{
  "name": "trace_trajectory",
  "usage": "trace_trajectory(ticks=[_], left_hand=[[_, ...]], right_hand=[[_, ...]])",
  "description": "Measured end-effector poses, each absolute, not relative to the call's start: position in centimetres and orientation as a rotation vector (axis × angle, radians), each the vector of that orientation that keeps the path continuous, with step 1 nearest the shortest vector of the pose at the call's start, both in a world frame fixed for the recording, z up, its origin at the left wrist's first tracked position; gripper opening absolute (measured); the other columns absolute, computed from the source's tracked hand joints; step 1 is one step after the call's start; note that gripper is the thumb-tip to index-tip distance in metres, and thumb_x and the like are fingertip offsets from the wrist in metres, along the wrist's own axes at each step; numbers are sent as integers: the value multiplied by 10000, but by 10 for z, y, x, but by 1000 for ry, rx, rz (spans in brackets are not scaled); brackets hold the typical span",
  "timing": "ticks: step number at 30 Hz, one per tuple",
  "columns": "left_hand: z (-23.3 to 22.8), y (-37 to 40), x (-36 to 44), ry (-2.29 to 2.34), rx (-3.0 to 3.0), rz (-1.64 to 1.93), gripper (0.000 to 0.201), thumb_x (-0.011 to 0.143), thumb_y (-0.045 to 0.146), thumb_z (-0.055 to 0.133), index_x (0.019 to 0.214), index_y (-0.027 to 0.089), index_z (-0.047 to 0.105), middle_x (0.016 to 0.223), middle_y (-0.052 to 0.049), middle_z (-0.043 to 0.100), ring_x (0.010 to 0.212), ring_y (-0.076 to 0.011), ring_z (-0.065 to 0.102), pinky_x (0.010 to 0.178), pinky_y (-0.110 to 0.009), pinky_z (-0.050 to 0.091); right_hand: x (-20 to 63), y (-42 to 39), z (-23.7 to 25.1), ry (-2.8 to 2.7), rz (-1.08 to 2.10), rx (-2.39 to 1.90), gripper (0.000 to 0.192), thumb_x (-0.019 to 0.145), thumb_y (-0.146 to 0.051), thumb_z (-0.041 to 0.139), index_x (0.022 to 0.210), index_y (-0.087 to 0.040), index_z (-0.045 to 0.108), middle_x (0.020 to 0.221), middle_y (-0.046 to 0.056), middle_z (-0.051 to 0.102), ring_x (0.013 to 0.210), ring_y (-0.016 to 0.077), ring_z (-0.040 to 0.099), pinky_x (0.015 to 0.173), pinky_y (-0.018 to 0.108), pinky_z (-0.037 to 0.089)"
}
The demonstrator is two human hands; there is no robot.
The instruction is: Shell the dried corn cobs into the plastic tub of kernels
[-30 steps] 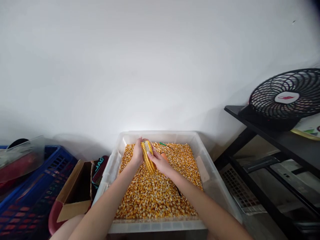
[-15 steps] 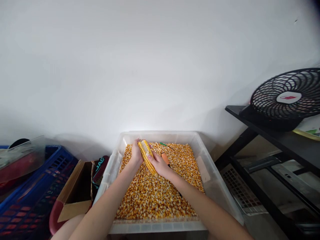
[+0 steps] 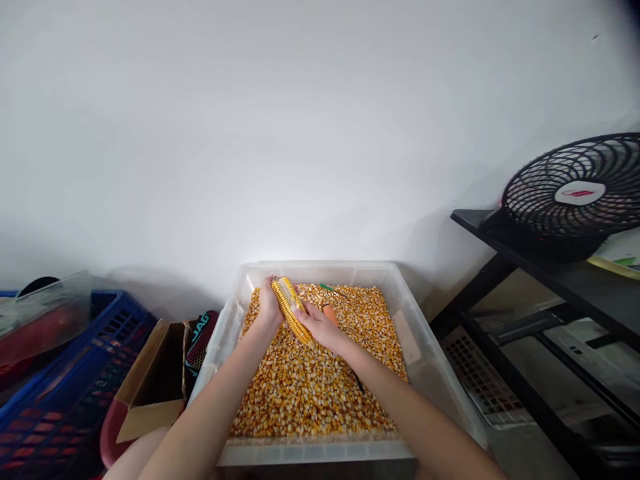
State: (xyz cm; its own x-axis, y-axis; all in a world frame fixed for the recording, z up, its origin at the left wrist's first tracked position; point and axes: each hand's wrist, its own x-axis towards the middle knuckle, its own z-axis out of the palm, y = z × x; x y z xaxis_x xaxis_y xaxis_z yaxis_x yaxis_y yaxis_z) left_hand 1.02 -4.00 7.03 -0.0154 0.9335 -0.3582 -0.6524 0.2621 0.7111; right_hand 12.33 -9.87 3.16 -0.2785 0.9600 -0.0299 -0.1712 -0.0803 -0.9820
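Yellow corn cob (image 3: 291,311) — long axis slanting from far-left to near-right — pinched by left hand (image 3: 269,305) and right hand (image 3: 320,325) above the kernel tub (image 3: 425,360).

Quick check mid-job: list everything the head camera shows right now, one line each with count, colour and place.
corn cob: one, yellow, partly stripped, held over the bin
loose kernels: a full layer, yellow-orange, in the bin
bin: one, clear plastic, centre floor
orange-handled tool: one, on the kernels
green tool: one, at the bin's far edge
cardboard box: one, brown, left of the bin
crate: one, blue, far left
fan: one, black, on the shelf
shelf: one, black, right
left hand: holds the cob
right hand: holds the cob
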Motion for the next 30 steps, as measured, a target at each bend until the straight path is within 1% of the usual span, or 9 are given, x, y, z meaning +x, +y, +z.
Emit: trace_trajectory(ticks=[3,5,8,12,16,19,22,25,30], left_hand=[[68,-38,10,936,339,1320,312,785,376,372,639,150,530,490,-46,565,431,-179,559,410,-276,454],[63,-37,11,923,319,1327,293,771,401,431,651,154,534,495,-38,569,451,-176,571,425,-269,466],[55,-37,13,906,341,1310,225,732,371,525,653,160,530,496,-23,570,446,-158,568,440,-251,473],[46,-37,16,966,325,1313,172,724,301,510,639,151,518,482,-13,552,418,-143,548,450,-246,472],[46,-35,15,980,288,1281,145,713,269,490,630,151,507,475,-6,532,420,-144,548,459,-248,473],[48,-30,9,965,289,1295,158,714,280,473,622,154,504,476,-17,534,422,-152,544,436,-254,465],[50,-26,3,932,287,1302,173,720,288,454,614,159,499,479,-27,536,431,-161,550,428,-260,463],[52,-25,1,921,271,1292,173,725,283,445,613,160,495,479,-32,534,443,-165,557,439,-263,470],[59,-30,3,943,276,1297,173,747,278,439,629,165,495,469,-24,533,443,-155,545,440,-248,464]], right_hand=[[125,-96,25,-1325,1513,-994,502,759,-548,557,1201,-310,534,966,2,650,922,226,605,814,387,478],[125,-95,19,-1347,1484,-1017,502,783,-576,506,1207,-308,529,934,11,653,888,229,615,798,392,478],[125,-94,13,-1403,1352,-1084,492,809,-596,448,1189,-300,543,946,26,651,931,241,600,844,401,446],[121,-94,5,-1505,1098,-1299,480,832,-602,394,1080,-252,610,933,73,655,965,260,576,905,413,378],[122,-90,3,-1456,1147,-1262,505,816,-634,384,986,-238,649,930,72,660,984,250,567,913,395,376],[126,-88,8,-1392,1405,-1113,518,805,-648,390,1019,-249,642,893,42,657,883,225,599,807,373,455],[130,-89,14,-1390,1601,-1051,507,759,-614,516,1133,-278,580,911,26,648,679,177,602,621,325,493],[131,-91,13,-1365,1651,-1028,516,762,-598,526,1182,-298,543,909,24,644,584,143,579,516,280,479],[128,-90,8,-1384,1548,-1086,480,784,-581,502,1188,-326,549,835,16,640,533,134,567,476,272,475]])
